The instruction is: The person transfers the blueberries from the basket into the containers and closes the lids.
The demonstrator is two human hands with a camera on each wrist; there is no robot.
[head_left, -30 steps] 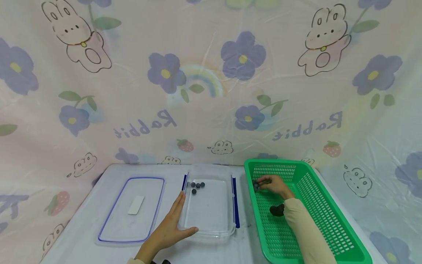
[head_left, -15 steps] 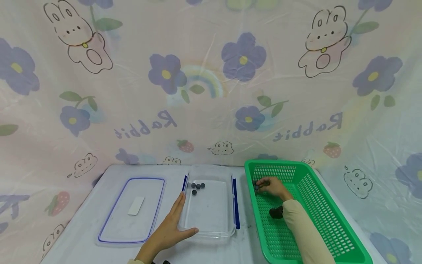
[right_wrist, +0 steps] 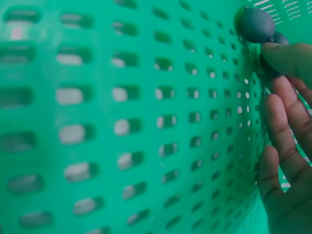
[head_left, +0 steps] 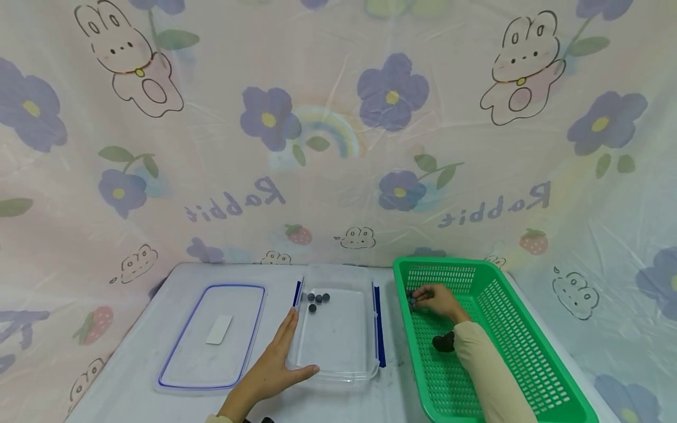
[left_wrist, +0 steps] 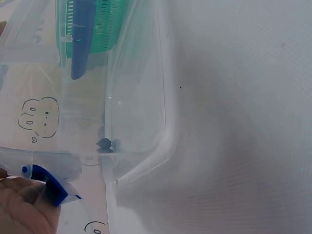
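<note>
Little has changed over the last second: the right hand (head_left: 438, 301) stays at the left wall of the green basket (head_left: 449, 382), and the balls (head_left: 318, 298) in the clear box (head_left: 333, 341) lie as they did. The work therefore appears to be at the picking-up stage, with nothing newly added to the box. Right grip: thumb and fingers nearly closed, apparently pinching a dark ball (right_wrist: 268, 66); another ball (right_wrist: 257, 25) lies just beside it in the basket. Left grip: the left hand (head_left: 271, 369) has straight fingers and thumb spread wide around the box's near left corner, holding nothing; I cannot tell whether it touches. The balls, being round, point nowhere and have no long axis; the box's runs away from the person.
</note>
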